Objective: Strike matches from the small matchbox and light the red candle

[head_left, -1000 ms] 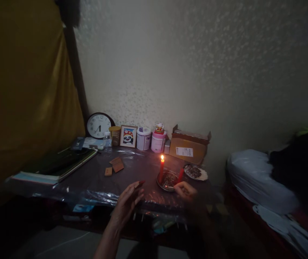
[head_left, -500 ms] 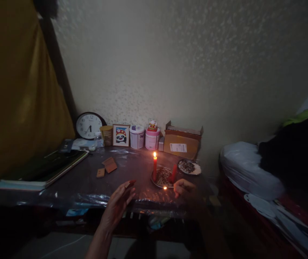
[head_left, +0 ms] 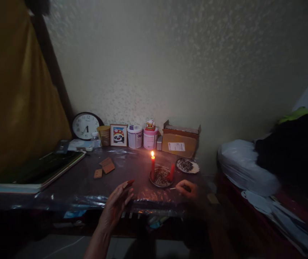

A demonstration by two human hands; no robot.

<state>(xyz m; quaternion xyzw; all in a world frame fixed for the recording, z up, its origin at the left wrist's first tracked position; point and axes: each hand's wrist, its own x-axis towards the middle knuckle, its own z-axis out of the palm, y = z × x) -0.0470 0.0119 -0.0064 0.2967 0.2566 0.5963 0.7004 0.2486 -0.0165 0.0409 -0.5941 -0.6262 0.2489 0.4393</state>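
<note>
In my right hand (head_left: 187, 189) a matchstick (head_left: 172, 188) is pinched, pointing left with no flame on its tip. It is just in front of a round metal dish (head_left: 161, 186) with dark and pale bits in it. A lit red candle (head_left: 153, 168) stands upright at the dish's left side. A second, shorter red candle (head_left: 172, 172) leans at the right side, and no flame shows on it. My left hand (head_left: 118, 198) is raised over the table's front edge, gripping a small reddish-brown matchbox (head_left: 129, 183), partly hidden by the fingers.
Brown flat pieces (head_left: 107, 165) lie left on the plastic-covered table (head_left: 132, 162). A patterned plate (head_left: 187, 166) sits right of the dish. Behind stand a clock (head_left: 85, 125), a framed panda picture (head_left: 118, 136), tubs (head_left: 135, 136) and a cardboard box (head_left: 181, 142).
The flame on the matchstick has gone out. My right hand has shifted slightly right, away from the dish. The left hand keeps nearly the same place; the view has turned a little.
</note>
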